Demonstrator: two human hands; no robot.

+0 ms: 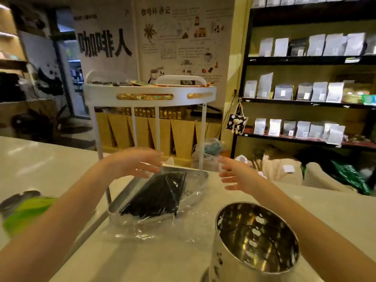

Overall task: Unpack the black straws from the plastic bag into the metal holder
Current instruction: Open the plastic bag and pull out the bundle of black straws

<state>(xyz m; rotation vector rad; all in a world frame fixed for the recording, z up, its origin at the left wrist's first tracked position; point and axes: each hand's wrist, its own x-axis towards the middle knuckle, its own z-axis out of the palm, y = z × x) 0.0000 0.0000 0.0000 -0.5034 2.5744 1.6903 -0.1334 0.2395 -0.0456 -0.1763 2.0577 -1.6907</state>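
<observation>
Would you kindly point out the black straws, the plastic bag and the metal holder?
black straws (156, 195), head view, middle of the bundle.
plastic bag (142, 228), head view, empty near end.
metal holder (258, 237), head view, inner wall.

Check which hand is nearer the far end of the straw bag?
Left. The left hand hovers right over the plastic bag at its far end, fingers open. The right hand is open too, off to the bag's right, apart from it.
</observation>
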